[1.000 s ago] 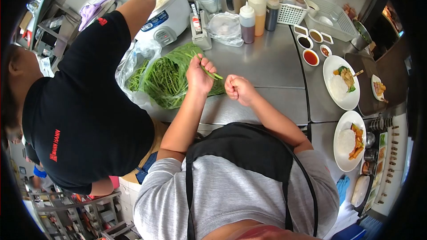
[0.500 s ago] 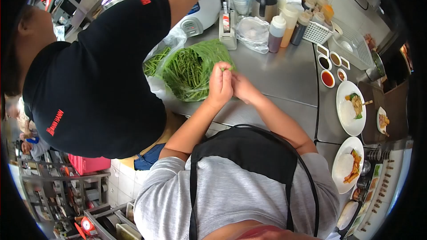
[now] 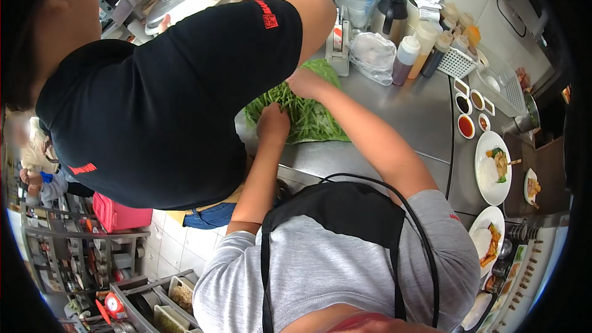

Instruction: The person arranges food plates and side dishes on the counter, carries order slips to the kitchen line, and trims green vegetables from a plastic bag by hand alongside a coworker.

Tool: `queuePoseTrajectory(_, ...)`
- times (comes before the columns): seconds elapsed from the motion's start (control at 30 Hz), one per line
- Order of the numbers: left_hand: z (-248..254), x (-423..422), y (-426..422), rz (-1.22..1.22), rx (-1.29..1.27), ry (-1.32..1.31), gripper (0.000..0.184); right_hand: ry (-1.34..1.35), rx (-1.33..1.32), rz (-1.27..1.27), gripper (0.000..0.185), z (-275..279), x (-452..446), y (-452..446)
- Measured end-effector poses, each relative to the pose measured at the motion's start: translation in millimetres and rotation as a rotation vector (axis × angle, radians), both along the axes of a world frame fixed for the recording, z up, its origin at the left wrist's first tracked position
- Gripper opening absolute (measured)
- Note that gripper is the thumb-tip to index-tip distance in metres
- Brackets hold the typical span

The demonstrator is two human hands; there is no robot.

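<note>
Our left hand (image 3: 273, 124) touches the lower left of the green stalks (image 3: 309, 114), upper centre on the desk (image 3: 404, 111); our right hand (image 3: 305, 83) is at their upper edge. We cannot tell whether either grip is closed.

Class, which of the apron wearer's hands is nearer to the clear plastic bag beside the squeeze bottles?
Right. The right hand is at the far edge of the green vegetables, nearer the clear plastic bag. The left hand is at their near left side, farther off.
</note>
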State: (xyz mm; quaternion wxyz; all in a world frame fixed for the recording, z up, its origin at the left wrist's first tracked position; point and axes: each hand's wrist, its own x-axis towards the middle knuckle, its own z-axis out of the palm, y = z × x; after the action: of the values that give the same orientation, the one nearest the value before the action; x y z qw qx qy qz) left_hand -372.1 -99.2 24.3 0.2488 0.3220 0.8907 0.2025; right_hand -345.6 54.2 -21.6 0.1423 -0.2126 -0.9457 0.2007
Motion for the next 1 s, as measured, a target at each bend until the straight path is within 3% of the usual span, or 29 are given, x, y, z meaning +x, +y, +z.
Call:
queuePoseTrajectory(0.1,0,2,1,-0.042,0.002,0.020,0.026,0.127,-0.041,-0.188,0.013,8,4,-9)
queuePoseTrajectory(0.2,3,0,3,-0.069,0.006,0.024,0.028,-0.055,-0.202,-0.157,0.014,49,34,-26)
queuePoseTrajectory(0.3,6,-4,3,-0.073,0.037,0.042,0.030,0.363,0.042,-0.098,0.019,15,40,-20)
queuePoseTrajectory(0.37,1,-6,3,-0.068,0.089,0.124,0.032,0.274,0.085,-0.056,0.021,23,50,-23)
queuePoseTrajectory(0.47,9,-21,20,-0.103,-0.078,-0.143,0.035,0.232,0.152,-0.020,0.019,35,58,-26)
queuePoseTrajectory(0.57,-1,-29,26,-0.257,0.030,-0.001,0.043,0.181,0.285,-0.001,0.015,42,72,-26)
queuePoseTrajectory(0.83,11,-3,39,-0.406,0.502,0.194,0.025,0.368,0.334,-0.105,0.015,46,106,-24)
queuePoseTrajectory(1.0,23,20,45,-0.557,0.575,0.387,0.018,0.411,0.312,-0.060,0.012,47,129,-19)
